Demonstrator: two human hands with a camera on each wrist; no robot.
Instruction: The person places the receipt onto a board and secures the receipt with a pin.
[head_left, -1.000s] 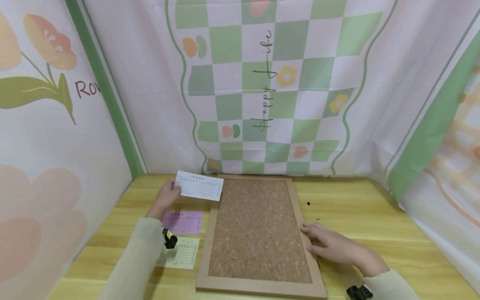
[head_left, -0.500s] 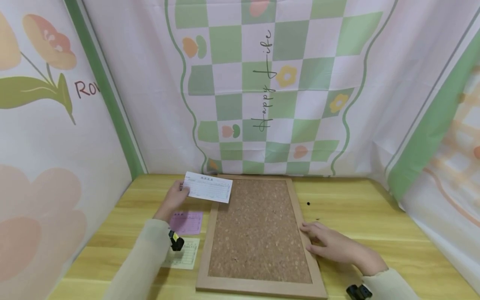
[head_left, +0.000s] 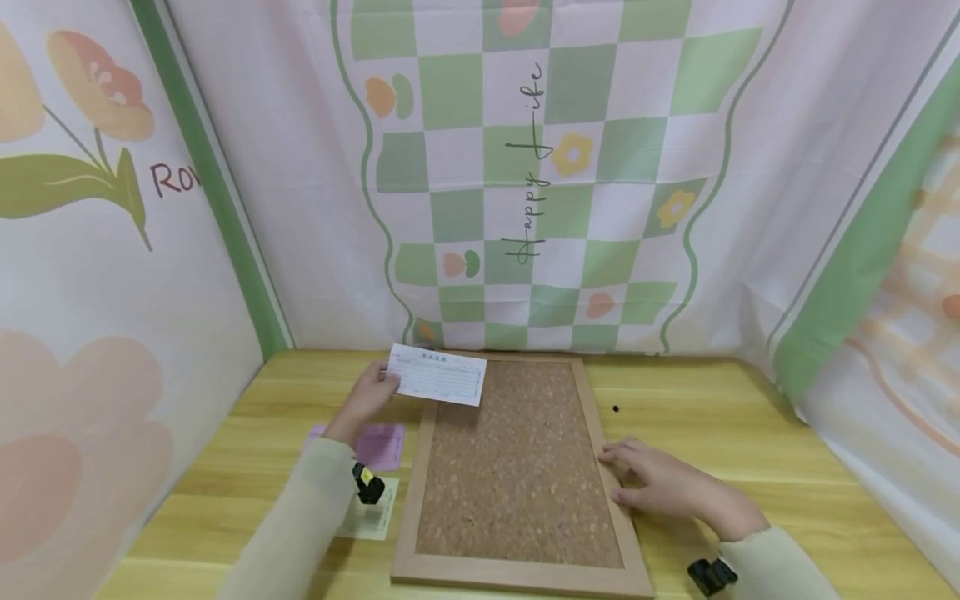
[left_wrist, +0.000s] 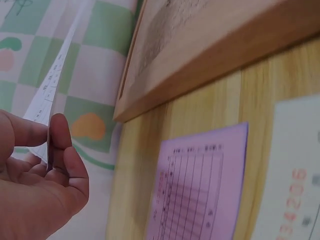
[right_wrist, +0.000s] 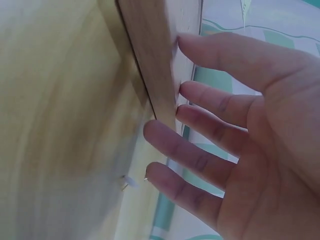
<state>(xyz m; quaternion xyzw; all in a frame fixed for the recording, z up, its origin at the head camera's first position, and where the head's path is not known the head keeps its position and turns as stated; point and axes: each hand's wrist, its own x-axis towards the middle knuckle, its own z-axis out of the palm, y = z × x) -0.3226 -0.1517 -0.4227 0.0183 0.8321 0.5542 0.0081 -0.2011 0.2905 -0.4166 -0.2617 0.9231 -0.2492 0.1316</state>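
My left hand pinches the white slip by its end, lifted over the cork board's far left corner; nothing is on the cork yet. My right hand rests flat, fingers straight, on the board's frame. The pink slip and another slip lie on the table, no containers here

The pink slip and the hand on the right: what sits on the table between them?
The cork board lies between the pink slip and the right hand, whose straight fingers rest on its wooden frame, as the head view shows.
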